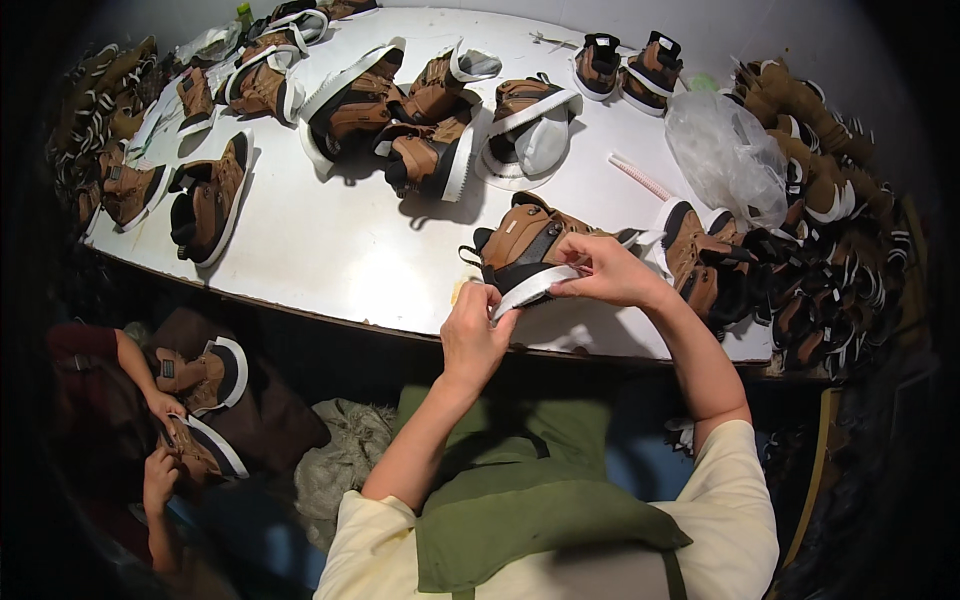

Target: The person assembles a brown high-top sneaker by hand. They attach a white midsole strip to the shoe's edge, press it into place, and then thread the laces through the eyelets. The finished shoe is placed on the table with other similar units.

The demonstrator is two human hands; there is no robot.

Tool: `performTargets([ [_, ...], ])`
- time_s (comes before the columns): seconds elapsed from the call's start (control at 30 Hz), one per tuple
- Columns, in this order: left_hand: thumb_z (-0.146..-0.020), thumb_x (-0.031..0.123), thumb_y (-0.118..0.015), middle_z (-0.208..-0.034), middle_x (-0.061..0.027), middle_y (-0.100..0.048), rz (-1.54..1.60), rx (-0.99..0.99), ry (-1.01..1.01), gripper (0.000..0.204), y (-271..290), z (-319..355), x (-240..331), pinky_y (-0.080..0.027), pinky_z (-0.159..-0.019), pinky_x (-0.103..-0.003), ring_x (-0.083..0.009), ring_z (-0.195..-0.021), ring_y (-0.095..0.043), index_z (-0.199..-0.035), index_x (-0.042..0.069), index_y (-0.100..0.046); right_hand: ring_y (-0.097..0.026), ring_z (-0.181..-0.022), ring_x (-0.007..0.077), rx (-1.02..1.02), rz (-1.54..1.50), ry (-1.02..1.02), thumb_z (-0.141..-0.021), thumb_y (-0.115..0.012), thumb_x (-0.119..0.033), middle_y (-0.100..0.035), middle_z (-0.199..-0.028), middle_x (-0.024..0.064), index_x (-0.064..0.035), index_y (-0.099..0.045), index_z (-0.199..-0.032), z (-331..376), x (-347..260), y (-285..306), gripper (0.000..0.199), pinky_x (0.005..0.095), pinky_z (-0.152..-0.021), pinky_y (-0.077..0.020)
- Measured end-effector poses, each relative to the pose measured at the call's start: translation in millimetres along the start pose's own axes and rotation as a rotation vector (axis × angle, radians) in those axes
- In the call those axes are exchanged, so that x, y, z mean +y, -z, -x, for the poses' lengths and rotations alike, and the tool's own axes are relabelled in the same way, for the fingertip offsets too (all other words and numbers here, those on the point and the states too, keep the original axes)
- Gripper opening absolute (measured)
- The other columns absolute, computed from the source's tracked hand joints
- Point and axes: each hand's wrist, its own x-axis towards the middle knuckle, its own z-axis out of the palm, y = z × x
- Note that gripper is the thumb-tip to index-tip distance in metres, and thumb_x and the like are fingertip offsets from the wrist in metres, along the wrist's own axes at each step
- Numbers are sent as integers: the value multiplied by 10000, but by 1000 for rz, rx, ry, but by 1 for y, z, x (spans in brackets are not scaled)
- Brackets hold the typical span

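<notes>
A brown and black boot (525,232) lies on its side near the front edge of the white table, its white sole (538,288) turned toward me. My left hand (475,335) is closed with its fingertips pinching the heel end of that sole. Farther along the same sole, my right hand (610,272) is closed too, thumb and fingers pressed together at its edge. Whether something small sits between the right fingertips cannot be made out. The boot's toe is partly hidden behind my right hand.
More brown boots (352,105) stand and lie across the white table (330,270). Piled boots (830,260) crowd the right end, beside a clear plastic bag (725,150). At lower left, a co-worker's hands (165,440) hold another boot (205,447). A grey sack (340,455) sits below the table.
</notes>
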Motion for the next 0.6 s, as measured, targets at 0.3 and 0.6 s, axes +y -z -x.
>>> performTargets([
  [0.3,-704,22,-763,-758,-90,-519,71,-27,64,282,3,-3,-1,-439,-554,-307,-187,-585,-498,-861,12,-529,-589,-697,270,83,180,-29,-667,-834,-287,-599,-751,127,2,-564,-831,-5,-24,-18,429,358,-637,-454],
  [0.6,-682,30,-777,-745,-86,-529,80,-59,17,281,2,3,-2,-453,-571,-316,-205,-609,-528,-848,23,-550,-573,-699,296,-61,439,226,-707,-803,-229,-558,-725,103,-22,-550,-792,-6,-11,-15,338,376,-604,-443],
])
